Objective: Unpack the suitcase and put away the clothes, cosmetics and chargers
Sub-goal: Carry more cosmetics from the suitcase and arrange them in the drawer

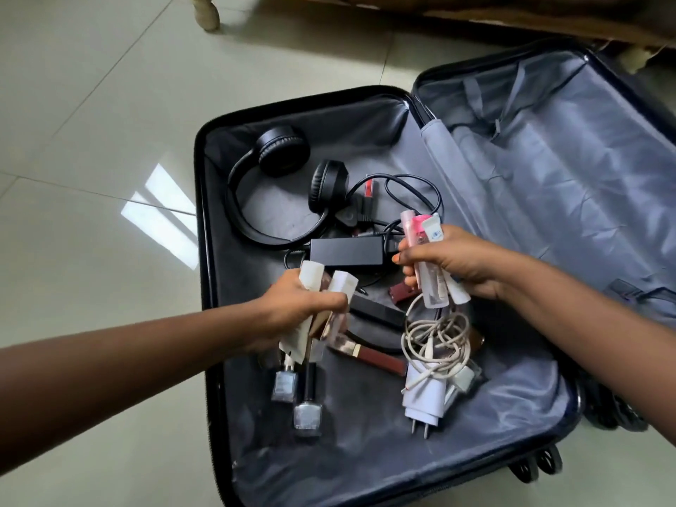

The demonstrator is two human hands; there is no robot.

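A: Nearest the lens, two small glass nail-polish bottles of silvery grey with dark caps [297, 397], lying on the grey lining. Beside them to the right, a white plug-in charger with two metal prongs [426, 395], tangled under a loose coil of off-white cable [437, 340].

B: And the hands?

A: Left hand [307, 309] clenched round a bundle of white-capped cosmetic bottles and tubes [329, 287], some poking out above the fist, some below. Right hand [453, 265] wrapped round a clutch of slim clear and pink tubes [426, 250], thumb pinning them. Both held over the middle of the case.

B: Risks from here?

A: Overfull fists, probably. Grabbing one more item likely to loosen a tube and drop it back among the cables. A snag on the off-white cable also possible, dragging the white charger along.

B: Still inside?

A: A dark red lip-gloss tube with a gold collar [369, 354] under the hands. Then a black rectangular power brick [347, 250] with black leads, and black over-ear headphones [281, 177] at the far end.

B: The case itself?

A: Open black hard-shell suitcase [199, 221], flat on pale floor tiles [91, 104], grey crinkled lining. No clothes visible. Right-hand half seemingly bare, only straps and a zipped divider.
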